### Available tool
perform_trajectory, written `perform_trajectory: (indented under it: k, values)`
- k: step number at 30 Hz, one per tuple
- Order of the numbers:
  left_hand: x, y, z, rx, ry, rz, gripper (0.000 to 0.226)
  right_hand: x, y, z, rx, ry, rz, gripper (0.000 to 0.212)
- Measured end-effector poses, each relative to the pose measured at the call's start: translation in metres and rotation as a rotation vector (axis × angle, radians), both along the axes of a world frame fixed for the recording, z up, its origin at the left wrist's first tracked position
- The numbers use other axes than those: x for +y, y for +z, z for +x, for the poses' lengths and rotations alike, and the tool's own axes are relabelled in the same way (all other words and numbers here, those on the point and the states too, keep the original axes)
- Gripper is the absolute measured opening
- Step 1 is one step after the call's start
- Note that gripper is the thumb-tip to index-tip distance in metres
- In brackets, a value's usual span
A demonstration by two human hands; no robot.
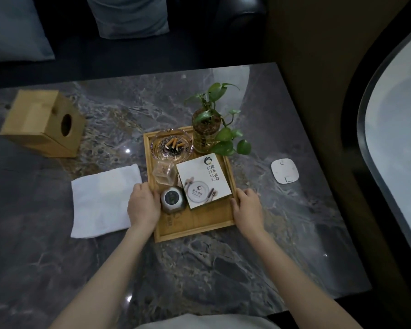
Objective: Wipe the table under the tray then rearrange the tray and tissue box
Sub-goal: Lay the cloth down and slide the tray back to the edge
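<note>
At the far left of the table [282,269] the wooden tissue box [42,123] lay on its side, its round opening facing right, well apart from everything else. Nearer me, the white cloth [105,200] lay flat and folded, its right edge just beside the tray [192,225]. My left hand [143,206] was clamped on the tray's left rail, thumb inside the rim beside the small round metal piece [173,198]. The tray carried, front to back, that metal piece and a printed card box [203,182], a small clear holder [164,173], a glass ashtray [171,144] with butts, and a potted plant [205,131] in a tall glass at the far right corner. My right hand [247,208] gripped the right rail, fingers [234,203] curled over its edge. A white puck-like device [284,170] sat on the table well to the right.

Assessment: the step in hand appeared to be moving the tray clear so the table beneath could be wiped. I judged the plant top-heavy and the ashtray loose; the lift should be level, slow, both rails raised together. Setting down to the right, short of the white device, would leave the cloth within reach.
</note>
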State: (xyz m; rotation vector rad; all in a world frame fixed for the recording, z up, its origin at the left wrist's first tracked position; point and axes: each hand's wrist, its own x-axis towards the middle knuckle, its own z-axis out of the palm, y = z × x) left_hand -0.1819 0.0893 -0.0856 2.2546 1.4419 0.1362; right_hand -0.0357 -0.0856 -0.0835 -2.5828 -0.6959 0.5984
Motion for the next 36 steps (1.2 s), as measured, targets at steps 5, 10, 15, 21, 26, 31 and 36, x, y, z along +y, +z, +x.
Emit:
perform_trajectory:
  k: [5, 10, 15, 21, 26, 31, 36]
  values:
    - [0.002, 0.002, 0.0, 0.014, -0.023, -0.011, 0.019, 0.001, 0.006, 0.004, -0.008, 0.048, -0.016, 0.022]
    - [0.0, 0.003, 0.0, -0.044, 0.012, -0.058, 0.018, 0.003, 0.01, 0.004, 0.019, 0.017, 0.011, 0.019]
    - [-0.002, 0.0, 0.002, -0.171, 0.095, -0.142, 0.013, 0.006, 0.009, 0.016, 0.385, -0.257, 0.17, 0.024]
    - [-0.012, -0.006, 0.007, -0.298, 0.242, -0.171, 0.016, 0.012, 0.003, 0.008, 0.299, -0.243, 0.142, 0.024]
    - [-0.02, -0.008, 0.006, -0.347, 0.273, -0.156, 0.019, 0.007, -0.003, 0.0, 0.138, -0.16, 0.17, 0.021]
    - [-0.029, -0.006, 0.015, -0.381, 0.277, -0.133, 0.024, -0.008, -0.002, 0.009, 0.052, -0.081, 0.193, 0.023]
    - [-0.04, 0.007, 0.042, -0.438, 0.258, -0.096, 0.026, -0.021, 0.004, 0.034, 0.014, -0.08, 0.267, 0.024]
